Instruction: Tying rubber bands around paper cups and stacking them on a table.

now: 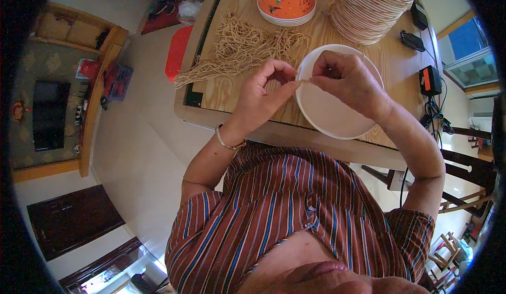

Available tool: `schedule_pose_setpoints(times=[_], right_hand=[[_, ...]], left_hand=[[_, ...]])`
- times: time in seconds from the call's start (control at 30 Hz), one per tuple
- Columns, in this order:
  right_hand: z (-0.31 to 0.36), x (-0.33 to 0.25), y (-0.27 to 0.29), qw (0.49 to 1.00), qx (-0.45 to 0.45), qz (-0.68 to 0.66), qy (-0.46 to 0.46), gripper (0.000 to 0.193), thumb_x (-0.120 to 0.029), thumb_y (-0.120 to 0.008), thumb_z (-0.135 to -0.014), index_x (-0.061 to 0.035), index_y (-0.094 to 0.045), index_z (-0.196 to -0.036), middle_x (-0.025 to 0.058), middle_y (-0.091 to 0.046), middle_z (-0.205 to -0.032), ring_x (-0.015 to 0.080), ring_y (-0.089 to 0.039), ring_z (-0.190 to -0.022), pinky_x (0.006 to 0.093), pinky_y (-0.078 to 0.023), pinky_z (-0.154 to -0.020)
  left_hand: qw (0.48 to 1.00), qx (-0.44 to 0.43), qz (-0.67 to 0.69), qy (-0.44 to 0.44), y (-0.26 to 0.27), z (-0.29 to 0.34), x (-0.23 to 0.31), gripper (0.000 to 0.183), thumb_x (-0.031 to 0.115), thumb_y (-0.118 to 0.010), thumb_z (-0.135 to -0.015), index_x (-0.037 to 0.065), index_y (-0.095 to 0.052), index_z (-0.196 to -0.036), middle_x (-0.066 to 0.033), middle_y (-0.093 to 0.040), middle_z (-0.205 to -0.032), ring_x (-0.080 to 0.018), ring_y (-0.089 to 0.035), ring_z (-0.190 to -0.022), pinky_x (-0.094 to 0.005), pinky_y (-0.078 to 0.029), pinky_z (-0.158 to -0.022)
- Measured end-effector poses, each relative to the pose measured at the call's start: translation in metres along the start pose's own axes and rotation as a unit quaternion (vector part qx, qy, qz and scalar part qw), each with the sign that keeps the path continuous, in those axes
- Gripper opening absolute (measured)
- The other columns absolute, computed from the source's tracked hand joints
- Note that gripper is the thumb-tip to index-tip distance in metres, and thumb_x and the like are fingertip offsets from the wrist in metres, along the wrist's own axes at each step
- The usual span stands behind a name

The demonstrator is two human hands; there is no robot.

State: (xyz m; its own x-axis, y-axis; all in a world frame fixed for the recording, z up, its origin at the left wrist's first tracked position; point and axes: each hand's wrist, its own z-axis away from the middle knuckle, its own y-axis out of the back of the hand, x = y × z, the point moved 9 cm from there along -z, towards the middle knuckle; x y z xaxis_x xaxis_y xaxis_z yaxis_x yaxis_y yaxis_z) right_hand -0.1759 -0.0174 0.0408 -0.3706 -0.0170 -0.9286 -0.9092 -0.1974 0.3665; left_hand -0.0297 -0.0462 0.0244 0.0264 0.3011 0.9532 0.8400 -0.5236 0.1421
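Both my hands meet over the left rim of a white round tub (337,120), which stands near the table's front edge. My left hand (266,88) is closed, thumb and forefinger pinching a short bit of tan cord (304,81). From the other side my right hand (350,80) pinches the same bit with thumb and fingertips. The cord is small, and the fingers partly hide it. Beyond my left hand a loose bundle of tan cords (240,46) spreads over the wooden table (221,101).
Orange printed tubs (287,4) stand stacked rim-down at the back. A tall leaning stack of white-rimmed tubs (369,9) is right of them. Black adapters with cables (431,80) lie along the right edge. A red stool (179,51) is beside the table's left edge.
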Motion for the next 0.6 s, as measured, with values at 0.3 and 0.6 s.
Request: schedule_pose_setpoints(times=[0.3,0.6], right_hand=[[0.000,-0.002,-0.001,1.000,0.006,-0.008,-0.005,0.007,-0.005,-0.065,-0.086,-0.0028,-0.059,-0.087,-0.0051,-0.055,-0.077,0.0017,-0.050,-0.072,0.0198,-0.043,-0.063],[0.000,-0.007,0.007,0.998,0.036,-0.001,0.042,0.011,-0.009,-0.066,-0.086,-0.0006,-0.062,-0.091,0.0045,-0.063,-0.079,0.0097,-0.055,-0.073,0.0281,-0.049,-0.068]], left_hand=[[0.996,-0.034,-0.059,0.052,-0.005,0.005,0.000,0.011,0.007,-0.067,-0.087,0.003,-0.058,-0.093,-0.0002,-0.058,-0.090,-0.0090,-0.055,-0.087,-0.0256,-0.046,-0.082],[0.997,-0.029,0.031,0.057,-0.005,0.006,-0.009,0.006,0.003,-0.063,-0.089,0.004,-0.056,-0.090,0.0006,-0.057,-0.088,-0.0082,-0.054,-0.084,-0.0239,-0.046,-0.077]])
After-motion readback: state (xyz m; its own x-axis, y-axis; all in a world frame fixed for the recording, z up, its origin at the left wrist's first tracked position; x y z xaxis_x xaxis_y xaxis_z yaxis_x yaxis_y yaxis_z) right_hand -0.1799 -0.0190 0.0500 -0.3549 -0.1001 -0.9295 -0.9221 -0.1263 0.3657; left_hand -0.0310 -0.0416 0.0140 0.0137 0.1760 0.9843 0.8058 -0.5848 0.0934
